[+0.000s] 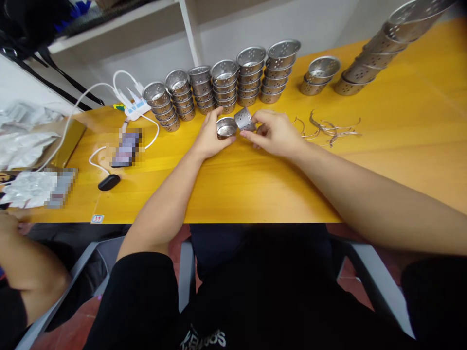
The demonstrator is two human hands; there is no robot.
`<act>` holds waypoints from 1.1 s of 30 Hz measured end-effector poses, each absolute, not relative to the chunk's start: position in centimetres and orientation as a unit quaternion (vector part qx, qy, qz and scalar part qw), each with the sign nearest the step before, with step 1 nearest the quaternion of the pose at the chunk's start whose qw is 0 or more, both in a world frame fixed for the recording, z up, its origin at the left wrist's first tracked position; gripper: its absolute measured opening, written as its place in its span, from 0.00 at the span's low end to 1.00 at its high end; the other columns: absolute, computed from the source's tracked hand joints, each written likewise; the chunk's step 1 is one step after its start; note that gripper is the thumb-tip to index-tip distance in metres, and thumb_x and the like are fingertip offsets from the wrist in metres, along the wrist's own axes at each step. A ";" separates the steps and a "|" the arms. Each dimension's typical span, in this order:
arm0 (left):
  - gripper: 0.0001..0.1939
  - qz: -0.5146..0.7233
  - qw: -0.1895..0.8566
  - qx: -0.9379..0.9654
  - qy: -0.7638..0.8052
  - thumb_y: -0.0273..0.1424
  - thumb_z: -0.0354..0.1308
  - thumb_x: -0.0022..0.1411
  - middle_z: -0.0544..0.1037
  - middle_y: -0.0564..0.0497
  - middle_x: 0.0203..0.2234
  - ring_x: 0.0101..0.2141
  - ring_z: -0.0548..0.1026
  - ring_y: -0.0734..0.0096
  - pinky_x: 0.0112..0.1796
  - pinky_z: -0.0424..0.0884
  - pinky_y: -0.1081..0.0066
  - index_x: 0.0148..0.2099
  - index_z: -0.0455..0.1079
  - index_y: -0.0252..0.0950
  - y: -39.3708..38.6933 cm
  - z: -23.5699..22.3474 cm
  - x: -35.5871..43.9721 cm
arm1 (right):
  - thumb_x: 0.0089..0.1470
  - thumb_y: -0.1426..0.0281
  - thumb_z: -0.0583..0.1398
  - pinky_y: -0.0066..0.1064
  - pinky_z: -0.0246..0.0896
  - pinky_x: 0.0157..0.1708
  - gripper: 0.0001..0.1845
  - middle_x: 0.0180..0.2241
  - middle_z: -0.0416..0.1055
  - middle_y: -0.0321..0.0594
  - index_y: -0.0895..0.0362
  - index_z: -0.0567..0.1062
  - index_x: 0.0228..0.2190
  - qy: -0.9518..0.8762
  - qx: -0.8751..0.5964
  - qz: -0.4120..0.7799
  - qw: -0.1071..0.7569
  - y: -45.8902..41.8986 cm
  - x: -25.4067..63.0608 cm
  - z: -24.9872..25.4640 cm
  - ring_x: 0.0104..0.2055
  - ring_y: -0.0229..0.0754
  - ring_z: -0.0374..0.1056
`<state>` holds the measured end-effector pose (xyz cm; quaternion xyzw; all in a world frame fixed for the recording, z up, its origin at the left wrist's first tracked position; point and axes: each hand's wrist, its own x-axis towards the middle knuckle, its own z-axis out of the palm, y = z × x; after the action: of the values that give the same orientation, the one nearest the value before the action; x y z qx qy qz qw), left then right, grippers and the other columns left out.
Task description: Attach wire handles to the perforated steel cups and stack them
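Around a perforated metal cup (226,128) on the yellow table (233,189), my left hand (210,136) curls its fingers, gripping it by the side. My right hand (273,130) pinches a second perforated metal cup (244,119), tilted on its side with its base end toward the first cup. The two cups are close together, and I cannot tell whether they touch. Behind both hands runs a row of stacked perforated cups (225,85).
At the back right stand a short cup stack (320,76) and a tall leaning one (368,61). Thin wire-like strips (330,130) lie right of my hand. A phone (127,149), power strip (137,108) and black oval device (109,182) are left. Another person's arm (32,262) is at far left.
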<state>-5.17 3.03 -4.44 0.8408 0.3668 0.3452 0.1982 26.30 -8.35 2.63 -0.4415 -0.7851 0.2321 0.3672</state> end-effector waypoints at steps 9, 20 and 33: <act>0.61 0.320 0.138 0.893 0.285 0.74 0.74 0.73 0.77 0.39 0.85 0.87 0.73 0.26 0.93 0.54 0.23 0.92 0.59 0.53 -0.1 -1.0 -2.6 | 0.78 0.29 0.68 0.61 0.88 0.57 0.33 0.51 0.84 0.51 0.46 0.80 0.47 -0.811 -0.396 0.227 0.367 -10.0 25.0 3.6 0.50 0.65 0.86; 0.62 0.341 0.122 0.902 0.235 0.82 0.61 0.77 0.72 0.39 0.89 0.89 0.70 0.28 0.90 0.63 0.30 0.96 0.54 0.56 1.0 -1.8 -2.6 | 0.80 0.40 0.71 0.72 0.76 0.82 0.24 0.72 0.80 0.55 0.45 0.87 0.55 -0.828 -0.343 0.186 0.402 -8.2 27.3 2.6 0.75 0.75 0.78; 0.59 0.322 0.164 0.884 0.296 0.84 0.67 0.71 0.77 0.42 0.87 0.89 0.71 0.24 0.91 0.65 0.24 0.89 0.70 0.59 -1.6 1.2 -1.9 | 0.75 0.32 0.74 0.78 0.72 0.84 0.28 0.67 0.85 0.54 0.41 0.91 0.51 -0.790 -0.395 0.257 0.392 -8.6 27.1 3.9 0.77 0.78 0.77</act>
<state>-1.86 -1.57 1.16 0.8844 0.2955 0.3218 0.1642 27.08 -8.63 3.93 -0.3951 -0.7901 0.2567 0.3921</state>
